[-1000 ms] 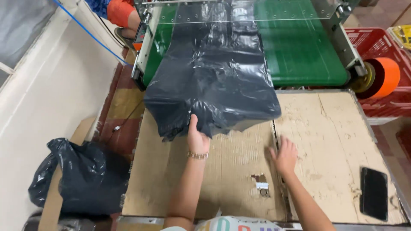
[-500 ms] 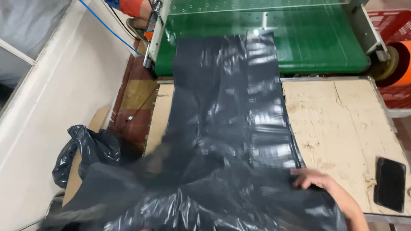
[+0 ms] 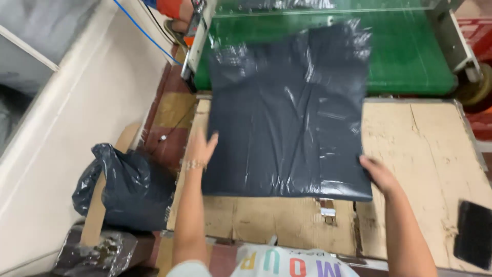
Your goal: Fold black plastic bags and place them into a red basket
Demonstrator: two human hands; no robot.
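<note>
Now the dark plastic bag (image 3: 287, 110) lies spread flat across the middle of the frame, where half a second ago it was billowing loose over the lower half.

It spans the cardboard-covered table (image 3: 420, 154) and the lower edge of the green conveyor (image 3: 410, 51) at upper centre, so the spreading looks done. The left hand (image 3: 201, 146) is open, fingers splayed, against the bag's left edge. The right hand (image 3: 379, 174) rests on the lower right corner; whether it pinches the plastic I cannot tell.

Black phone (image 3: 474, 233) cut off right.
</note>
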